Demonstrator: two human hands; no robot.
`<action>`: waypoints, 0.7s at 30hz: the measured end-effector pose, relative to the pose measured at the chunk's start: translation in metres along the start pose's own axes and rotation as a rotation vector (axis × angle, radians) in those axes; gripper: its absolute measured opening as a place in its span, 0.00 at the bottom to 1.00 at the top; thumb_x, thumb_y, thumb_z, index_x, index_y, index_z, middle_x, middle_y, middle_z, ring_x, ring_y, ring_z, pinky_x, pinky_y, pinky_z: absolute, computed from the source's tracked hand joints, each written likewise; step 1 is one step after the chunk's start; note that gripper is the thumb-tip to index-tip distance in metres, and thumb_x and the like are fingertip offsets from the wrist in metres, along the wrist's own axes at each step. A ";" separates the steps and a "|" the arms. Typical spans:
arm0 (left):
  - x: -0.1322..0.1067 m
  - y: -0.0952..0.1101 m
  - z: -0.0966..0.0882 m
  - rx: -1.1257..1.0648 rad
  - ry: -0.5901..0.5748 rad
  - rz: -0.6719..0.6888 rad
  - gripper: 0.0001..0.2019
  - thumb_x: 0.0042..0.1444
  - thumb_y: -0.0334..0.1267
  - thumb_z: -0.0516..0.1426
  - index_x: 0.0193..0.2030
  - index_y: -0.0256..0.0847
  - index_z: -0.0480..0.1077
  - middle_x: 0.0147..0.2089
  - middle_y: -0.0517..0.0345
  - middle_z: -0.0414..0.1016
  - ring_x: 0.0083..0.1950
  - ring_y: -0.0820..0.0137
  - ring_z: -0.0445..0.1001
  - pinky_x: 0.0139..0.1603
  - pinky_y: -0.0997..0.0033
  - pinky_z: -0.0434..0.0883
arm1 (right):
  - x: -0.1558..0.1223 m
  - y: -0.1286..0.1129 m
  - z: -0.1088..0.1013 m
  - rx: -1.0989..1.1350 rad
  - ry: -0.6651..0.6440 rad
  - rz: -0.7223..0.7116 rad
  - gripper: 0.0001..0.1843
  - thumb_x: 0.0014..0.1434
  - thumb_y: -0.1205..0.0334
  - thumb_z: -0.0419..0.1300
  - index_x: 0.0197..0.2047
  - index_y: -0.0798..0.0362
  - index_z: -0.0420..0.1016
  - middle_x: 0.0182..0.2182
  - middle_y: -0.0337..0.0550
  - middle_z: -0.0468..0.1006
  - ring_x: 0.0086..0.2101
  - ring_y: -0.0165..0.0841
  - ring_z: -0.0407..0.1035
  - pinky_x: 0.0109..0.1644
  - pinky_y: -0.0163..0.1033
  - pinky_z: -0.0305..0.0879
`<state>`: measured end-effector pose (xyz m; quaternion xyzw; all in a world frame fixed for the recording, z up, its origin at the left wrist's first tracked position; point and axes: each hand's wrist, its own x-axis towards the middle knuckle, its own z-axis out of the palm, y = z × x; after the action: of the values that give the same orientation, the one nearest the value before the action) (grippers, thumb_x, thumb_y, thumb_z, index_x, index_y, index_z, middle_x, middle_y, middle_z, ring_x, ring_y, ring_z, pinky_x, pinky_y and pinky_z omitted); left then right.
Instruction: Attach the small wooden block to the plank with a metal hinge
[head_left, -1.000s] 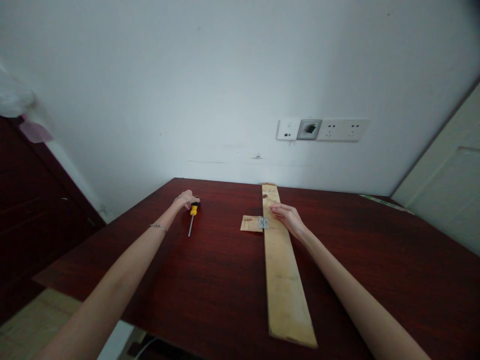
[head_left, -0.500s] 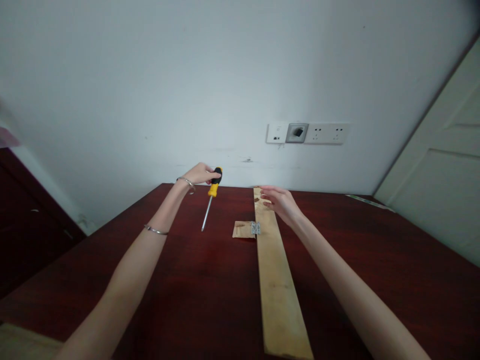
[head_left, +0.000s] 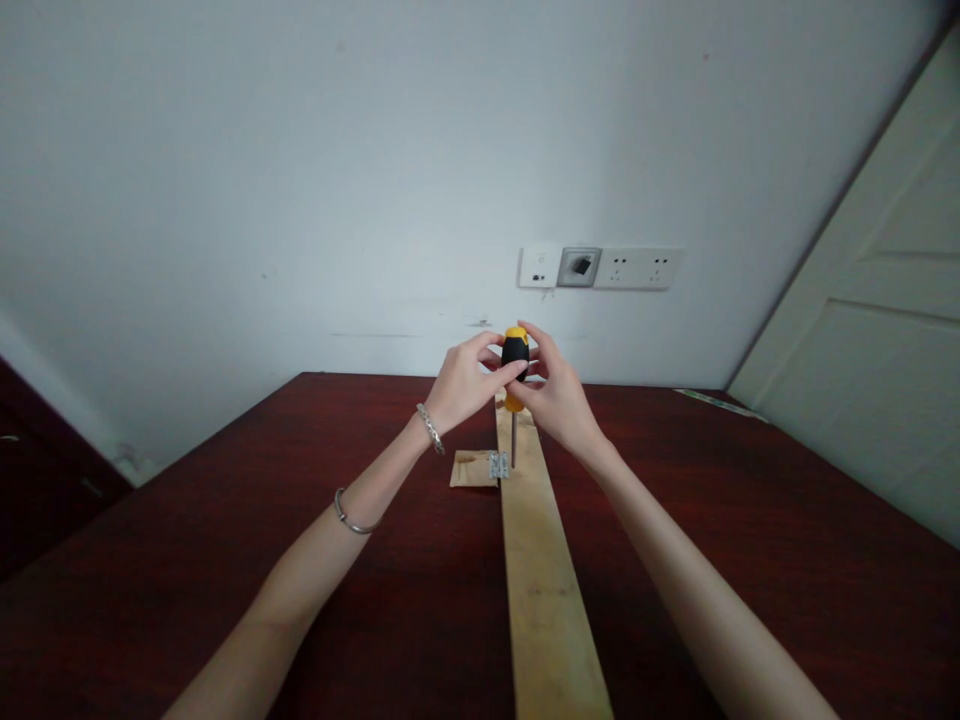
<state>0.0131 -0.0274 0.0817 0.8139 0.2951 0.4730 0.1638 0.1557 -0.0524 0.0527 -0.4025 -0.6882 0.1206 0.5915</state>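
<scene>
A long pale wooden plank [head_left: 544,590] lies on the dark red table [head_left: 225,560], running away from me. A small metal hinge [head_left: 498,464] joins its left edge to a small wooden piece [head_left: 472,468]. A screwdriver [head_left: 514,372] with a black and yellow handle stands upright, its tip down at the hinge. My left hand [head_left: 466,385] and my right hand [head_left: 553,392] both grip the handle from either side.
A white wall stands behind the table, with a row of sockets [head_left: 600,268] above the plank's far end. A pale door [head_left: 877,340] is at the right. A thin strip [head_left: 718,402] lies at the table's far right edge.
My left hand lifted the screwdriver from the table's left and carried it right, over the hinge. My right hand left the plank and closed on the handle. The shaft now stands upright.
</scene>
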 end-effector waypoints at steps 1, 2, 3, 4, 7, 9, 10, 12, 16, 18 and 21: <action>0.000 0.000 0.000 0.017 0.006 0.008 0.14 0.53 0.40 0.60 0.45 0.37 0.70 0.33 0.57 0.78 0.36 0.70 0.76 0.40 0.71 0.70 | 0.000 0.000 -0.001 -0.025 0.007 -0.022 0.34 0.50 0.63 0.60 0.61 0.47 0.59 0.40 0.44 0.74 0.33 0.32 0.69 0.36 0.40 0.70; 0.000 -0.001 0.000 0.032 0.011 0.018 0.14 0.53 0.40 0.61 0.45 0.37 0.70 0.34 0.57 0.77 0.36 0.69 0.76 0.42 0.70 0.70 | 0.001 0.000 -0.003 -0.043 0.010 -0.037 0.34 0.50 0.64 0.60 0.61 0.47 0.59 0.40 0.44 0.74 0.33 0.32 0.69 0.37 0.41 0.71; 0.000 -0.003 0.000 0.044 0.018 0.028 0.14 0.53 0.40 0.61 0.45 0.38 0.70 0.35 0.56 0.77 0.38 0.69 0.75 0.43 0.69 0.70 | 0.002 0.001 -0.004 -0.053 0.013 -0.044 0.33 0.50 0.63 0.60 0.60 0.47 0.60 0.40 0.43 0.75 0.33 0.32 0.69 0.37 0.41 0.71; -0.001 -0.007 -0.001 0.050 0.025 0.037 0.14 0.53 0.41 0.60 0.46 0.38 0.70 0.37 0.55 0.77 0.39 0.69 0.75 0.44 0.68 0.70 | 0.003 0.003 -0.006 -0.055 0.017 -0.045 0.33 0.50 0.63 0.61 0.60 0.47 0.60 0.39 0.43 0.75 0.33 0.32 0.69 0.38 0.41 0.71; -0.004 -0.024 -0.003 0.040 0.005 0.031 0.14 0.56 0.42 0.58 0.45 0.37 0.70 0.41 0.52 0.76 0.41 0.69 0.74 0.46 0.67 0.70 | 0.006 0.009 -0.011 -0.032 0.042 -0.035 0.35 0.49 0.61 0.63 0.61 0.48 0.60 0.38 0.43 0.75 0.34 0.33 0.69 0.38 0.42 0.72; -0.009 -0.041 -0.004 0.018 -0.097 0.007 0.14 0.57 0.42 0.57 0.46 0.36 0.69 0.45 0.50 0.74 0.44 0.69 0.73 0.46 0.67 0.70 | 0.008 0.012 -0.013 0.003 0.055 -0.030 0.38 0.49 0.61 0.63 0.63 0.47 0.58 0.38 0.43 0.75 0.34 0.34 0.69 0.39 0.43 0.72; -0.012 -0.050 -0.005 0.008 -0.178 -0.009 0.16 0.56 0.43 0.57 0.47 0.36 0.69 0.47 0.49 0.74 0.46 0.68 0.73 0.47 0.67 0.70 | 0.008 0.013 -0.013 0.025 0.058 -0.026 0.39 0.49 0.60 0.63 0.63 0.46 0.57 0.39 0.43 0.75 0.35 0.34 0.69 0.39 0.43 0.72; -0.019 -0.070 -0.007 -0.002 -0.379 -0.053 0.21 0.54 0.45 0.58 0.51 0.36 0.68 0.51 0.47 0.72 0.50 0.66 0.72 0.49 0.66 0.69 | 0.007 0.013 -0.012 0.074 0.060 -0.007 0.40 0.49 0.59 0.64 0.64 0.44 0.55 0.41 0.43 0.75 0.36 0.35 0.69 0.40 0.43 0.73; -0.032 -0.106 -0.009 0.103 -0.713 -0.089 0.32 0.47 0.50 0.63 0.57 0.37 0.64 0.56 0.44 0.68 0.55 0.61 0.69 0.55 0.62 0.65 | 0.004 0.012 -0.005 0.145 0.047 0.042 0.39 0.50 0.55 0.64 0.64 0.40 0.56 0.45 0.43 0.73 0.40 0.37 0.69 0.39 0.43 0.74; -0.039 -0.118 -0.005 0.129 -0.787 -0.082 0.36 0.46 0.51 0.63 0.59 0.38 0.62 0.57 0.44 0.67 0.55 0.60 0.68 0.56 0.62 0.63 | 0.003 0.013 0.000 0.169 0.029 0.061 0.39 0.50 0.54 0.64 0.64 0.40 0.55 0.47 0.44 0.72 0.41 0.38 0.69 0.41 0.44 0.74; -0.050 -0.130 0.007 0.166 -0.841 -0.053 0.40 0.42 0.53 0.65 0.61 0.37 0.59 0.56 0.43 0.66 0.56 0.57 0.65 0.55 0.60 0.62 | 0.000 0.018 0.007 0.204 0.021 0.075 0.38 0.51 0.54 0.64 0.64 0.41 0.55 0.46 0.43 0.72 0.42 0.38 0.70 0.44 0.45 0.74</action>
<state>-0.0421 0.0412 -0.0265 0.9385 0.2605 0.0704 0.2156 0.1562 -0.0386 0.0392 -0.3670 -0.6504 0.2079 0.6317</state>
